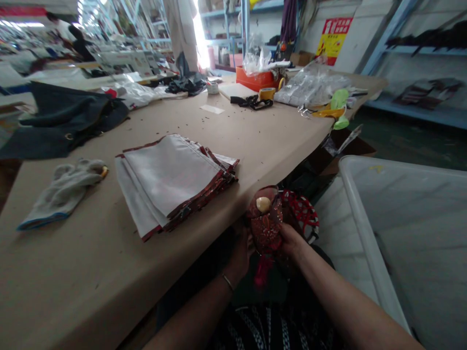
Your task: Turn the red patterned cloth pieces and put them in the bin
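Just off the table's front edge, a reddish-brown patterned cloth piece [267,232] hangs upright, with a pale oval bead-like piece [263,204] near its top. My right hand [291,239] is closed on its right edge. At its left edge is my left hand [241,253], closed against the cloth, its fingers mostly hidden in shadow. A blurred bright red piece [263,270] dangles below. Behind my right hand shows a red-and-white patterned round item [301,214]. To the left lies a stack of pale cloth pieces [171,175] with dark red edges.
The brown-covered table [120,272] bears a grey knitted glove [63,192], dark fabric [69,119], an orange box [255,78], tape [267,93] and plastic bags [310,87]. A large white bin [359,218] stands on my right. People work at machines in the far left background.
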A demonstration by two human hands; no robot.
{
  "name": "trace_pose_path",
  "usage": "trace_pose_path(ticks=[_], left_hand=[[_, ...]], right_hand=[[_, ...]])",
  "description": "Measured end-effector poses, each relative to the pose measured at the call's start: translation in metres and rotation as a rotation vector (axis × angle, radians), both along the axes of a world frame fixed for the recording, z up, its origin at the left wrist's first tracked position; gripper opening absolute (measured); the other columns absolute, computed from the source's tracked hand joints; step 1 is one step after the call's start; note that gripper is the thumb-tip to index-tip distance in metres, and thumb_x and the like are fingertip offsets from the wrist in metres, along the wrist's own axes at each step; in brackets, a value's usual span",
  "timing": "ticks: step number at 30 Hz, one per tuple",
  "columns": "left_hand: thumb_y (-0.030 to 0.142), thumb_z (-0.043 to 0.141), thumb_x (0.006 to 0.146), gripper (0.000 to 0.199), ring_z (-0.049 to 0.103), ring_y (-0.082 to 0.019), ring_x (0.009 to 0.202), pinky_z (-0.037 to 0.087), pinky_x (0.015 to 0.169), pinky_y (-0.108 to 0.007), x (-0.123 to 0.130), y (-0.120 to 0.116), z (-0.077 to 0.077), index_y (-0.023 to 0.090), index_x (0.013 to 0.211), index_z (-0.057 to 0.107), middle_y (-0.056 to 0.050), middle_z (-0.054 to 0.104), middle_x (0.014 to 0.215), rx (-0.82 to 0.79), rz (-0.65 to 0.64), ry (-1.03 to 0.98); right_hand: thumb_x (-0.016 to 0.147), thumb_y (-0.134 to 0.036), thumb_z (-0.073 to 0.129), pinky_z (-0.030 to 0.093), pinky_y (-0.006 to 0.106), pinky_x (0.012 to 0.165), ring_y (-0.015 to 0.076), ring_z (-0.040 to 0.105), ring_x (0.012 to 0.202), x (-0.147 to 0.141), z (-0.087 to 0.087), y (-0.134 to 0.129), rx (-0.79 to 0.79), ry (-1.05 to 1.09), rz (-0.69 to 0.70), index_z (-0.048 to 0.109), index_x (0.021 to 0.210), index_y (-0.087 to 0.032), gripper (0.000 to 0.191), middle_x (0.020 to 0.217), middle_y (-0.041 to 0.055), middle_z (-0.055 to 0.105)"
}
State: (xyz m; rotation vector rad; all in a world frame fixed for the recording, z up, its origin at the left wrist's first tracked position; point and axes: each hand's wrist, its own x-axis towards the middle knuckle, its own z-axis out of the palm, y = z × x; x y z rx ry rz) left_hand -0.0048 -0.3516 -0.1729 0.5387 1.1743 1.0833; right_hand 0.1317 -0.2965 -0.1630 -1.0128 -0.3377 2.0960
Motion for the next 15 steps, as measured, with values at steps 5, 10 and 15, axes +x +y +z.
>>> trace_pose_path(ticks=[5, 10, 15], left_hand=[[0.061, 0.053, 0.081, 0.063, 0.044, -0.025, 0.131, 0.038, 0.108, -0.039, -0.009, 0.002, 0.055, 0.022, 0.131, 0.048, -0.011, 0.052, 0.137, 0.548, 0.004, 0.200], [0.037, 0.071, 0.074, 0.056, 0.059, -0.022, 0.112, 0.045, 0.100, -0.035, -0.002, 0.025, 0.085, 0.022, 0.124, 0.053, -0.007, 0.063, 0.122, 0.565, 0.106, 0.165], [0.032, 0.069, 0.076, 0.043, 0.058, -0.024, 0.114, 0.044, 0.101, -0.038, -0.007, 0.016, 0.048, 0.017, 0.115, 0.059, -0.010, 0.064, 0.120, 0.456, 0.045, 0.130]], right_hand=[[0.089, -0.019, 0.047, 0.054, 0.034, 0.085, 0.0196, 0.071, 0.079, 0.011, 0.028, 0.005, -0.045, 0.062, -0.010, 0.068, 0.089, -0.009, 0.023, 0.081, 0.0108, 0.074], [0.089, -0.018, 0.049, 0.056, 0.033, 0.084, 0.0192, 0.071, 0.079, 0.005, 0.041, 0.011, 0.027, 0.020, -0.080, 0.067, 0.087, -0.011, 0.020, 0.083, 0.0095, 0.075], [0.093, -0.022, 0.043, 0.057, 0.034, 0.077, 0.0192, 0.071, 0.069, 0.028, 0.004, 0.009, -0.015, -0.129, -0.176, 0.065, 0.081, -0.014, 0.027, 0.070, 0.0075, 0.073]])
